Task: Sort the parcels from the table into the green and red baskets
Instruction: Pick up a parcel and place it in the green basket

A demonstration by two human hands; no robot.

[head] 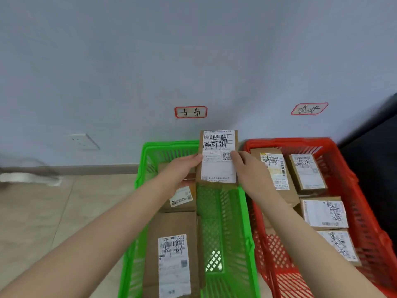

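I hold a brown cardboard parcel (218, 158) with a white shipping label upright above the far right part of the green basket (242, 211). My left hand (184, 168) grips its left edge and my right hand (245, 166) grips its right edge, thumbs on the label. Inside the green basket lie a large parcel (171, 254) near me and smaller ones (182, 198) further back, partly hidden by my left arm. The red basket (354, 179) to the right holds several labelled parcels (307, 173).
Both baskets stand on a tiled floor against a pale wall. Two red-bordered handwritten signs hang on the wall, one (190, 112) above the green basket, one (309, 108) above the red. A wall socket (83, 141) sits at left. A dark object (376, 147) stands at right.
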